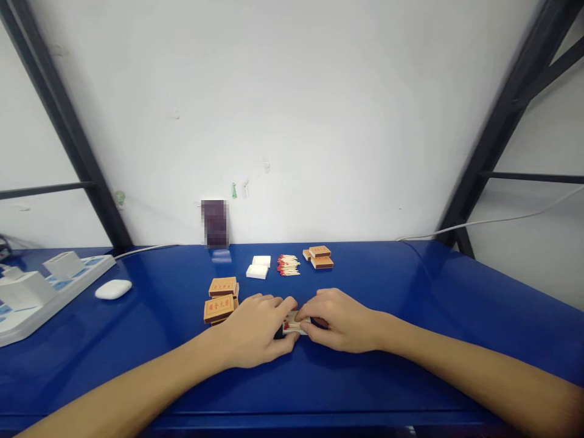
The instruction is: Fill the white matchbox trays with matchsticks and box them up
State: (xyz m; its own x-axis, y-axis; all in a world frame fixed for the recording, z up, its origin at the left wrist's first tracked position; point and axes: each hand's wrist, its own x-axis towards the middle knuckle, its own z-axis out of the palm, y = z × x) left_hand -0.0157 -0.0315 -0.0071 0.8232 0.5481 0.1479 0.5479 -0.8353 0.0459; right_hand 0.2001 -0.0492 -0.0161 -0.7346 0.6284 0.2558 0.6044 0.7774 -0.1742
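The left hand [260,331] lies knuckles up on the blue surface [410,292], fingers curled and closed around the left end of an open matchbox [294,325]. The right hand [340,325] meets it from the other side, its fingertips pinched on the right end of the same box. The box sits between the two hands near the middle of the front edge; red-tipped matches show in its tray, though most of it is covered by fingers. Just beyond the left hand, a small stack of orange matchboxes [221,301] rests on the surface, apart from the knuckles. Farther back, toward the rear edge, stand two white inner trays [258,267], a loose pile of matches [288,265] beside them, and a few more orange box sleeves [319,257] to the right of the pile. Near the left edge lie a white mouse [114,289] and a white power strip [50,286] with adapters plugged in.
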